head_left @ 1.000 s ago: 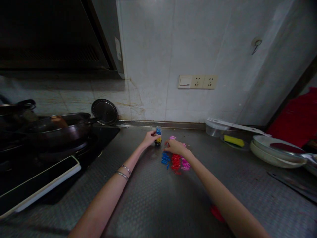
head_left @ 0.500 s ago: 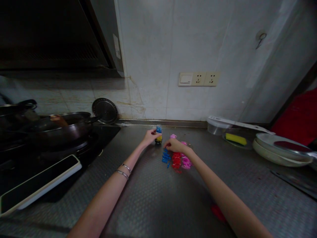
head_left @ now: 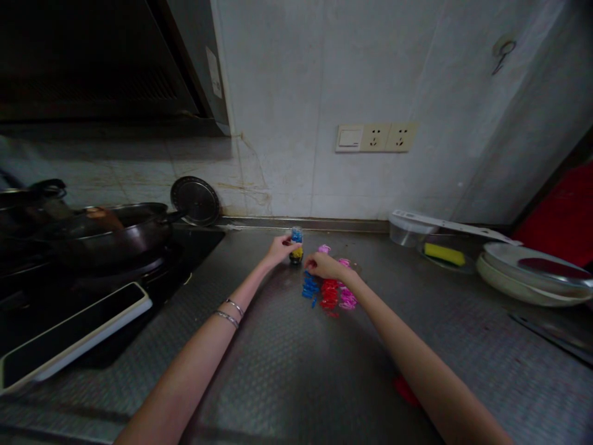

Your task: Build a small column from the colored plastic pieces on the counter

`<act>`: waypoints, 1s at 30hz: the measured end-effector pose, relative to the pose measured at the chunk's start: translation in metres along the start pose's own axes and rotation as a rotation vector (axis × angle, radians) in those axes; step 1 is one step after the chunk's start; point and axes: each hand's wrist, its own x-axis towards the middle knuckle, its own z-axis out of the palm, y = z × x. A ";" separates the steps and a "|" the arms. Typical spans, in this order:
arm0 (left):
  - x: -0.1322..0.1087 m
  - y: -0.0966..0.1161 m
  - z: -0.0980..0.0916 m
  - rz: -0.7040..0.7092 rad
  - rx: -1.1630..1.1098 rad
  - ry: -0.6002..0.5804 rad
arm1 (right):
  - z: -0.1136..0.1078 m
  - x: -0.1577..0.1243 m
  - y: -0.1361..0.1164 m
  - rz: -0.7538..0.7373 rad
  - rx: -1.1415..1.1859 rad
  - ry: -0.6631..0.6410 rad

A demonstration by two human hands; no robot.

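A small clear bottle point(head_left: 296, 237) stands upright on the counter, filled with layers of blue, yellow and black bits. Around its side my left hand point(head_left: 280, 248) is closed, thumb and fingers steadying it. Just to the right, my right hand point(head_left: 322, 266) is bent in a pinch above the small blue pieces point(head_left: 310, 286); whatever its fingertips hold is too small to make out. Red pieces point(head_left: 329, 293) lie in a heap beside the blue ones. Pink pieces point(head_left: 347, 298) form another heap further right, partly hidden by my right hand and wrist.
A phone-like device point(head_left: 76, 334) lies at the left by the stove, where a pan point(head_left: 109, 238) sits. To the right are a clear ladle-like scoop point(head_left: 407, 230), a yellow sponge point(head_left: 445, 254), stacked bowls point(head_left: 523, 278) and a knife-like blade point(head_left: 551, 337). A red object point(head_left: 406, 392) lies near my right forearm.
The view has tilted down slightly. My right hand has shifted a little toward the bottle, lifting slightly from the blue pieces. My left hand keeps its hold on the bottle.
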 end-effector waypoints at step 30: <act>0.000 -0.001 0.000 -0.002 -0.041 -0.017 | -0.019 -0.064 -0.032 -0.220 -0.197 -0.102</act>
